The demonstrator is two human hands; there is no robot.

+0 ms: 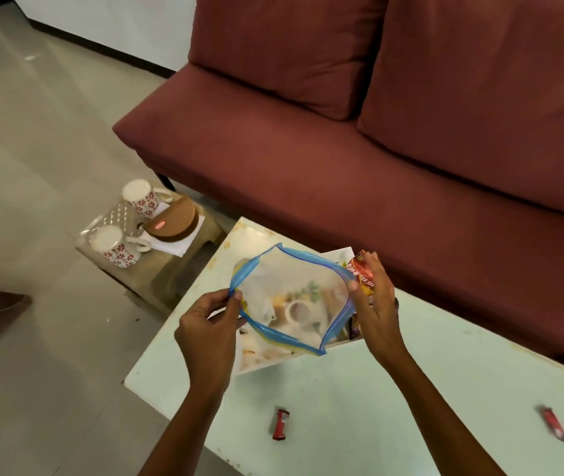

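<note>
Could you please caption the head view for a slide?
Left hand pinches an open zip bag; right hand holds a red packet at its rim.

Two bare hands are near the centre, a left hand (205, 331) and a right hand (376, 304). Between them is one clear zip bag (290, 297) with a blue rim. One red sachet (359, 269) is at the right hand. One white box (263, 364) sits on one pale table (376, 389). Two red wrapped bars lie on the near part of the table, one bar to the left (281, 424) and one to the right (555, 424). On one low stool (170, 266) to the left are two patterned mugs, one farther (139, 197) and one nearer (115, 245), and one round brown container (174, 225). At the far side is one maroon sofa (308, 166) with two back cushions, left (284, 46) and right (490, 70).
</note>
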